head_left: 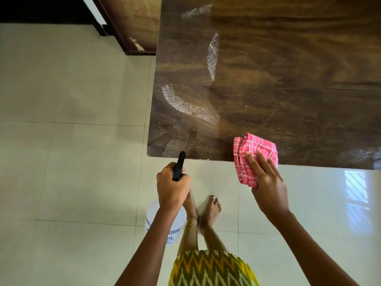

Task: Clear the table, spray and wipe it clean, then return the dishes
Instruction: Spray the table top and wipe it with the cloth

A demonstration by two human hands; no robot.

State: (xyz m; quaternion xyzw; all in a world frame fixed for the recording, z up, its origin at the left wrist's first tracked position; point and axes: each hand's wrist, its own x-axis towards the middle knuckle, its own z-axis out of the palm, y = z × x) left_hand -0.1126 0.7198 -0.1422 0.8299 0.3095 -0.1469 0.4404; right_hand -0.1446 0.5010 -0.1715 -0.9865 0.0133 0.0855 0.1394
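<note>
A dark wood-grain table (288, 79) fills the upper right, with pale streaks of spray on its near left part. My left hand (172, 186) grips the black trigger head of a white translucent spray bottle (177, 226), whose nozzle reaches the table's front left corner; the bottle body hangs below my wrist. My right hand (268, 182) presses a folded pink checked cloth (253, 153) over the table's front edge. No dishes are in view.
Pale glossy floor tiles (72, 162) lie to the left of and in front of the table. A brown wooden door or cabinet (134, 25) stands at the back left. My bare feet are on the floor just short of the table's front edge.
</note>
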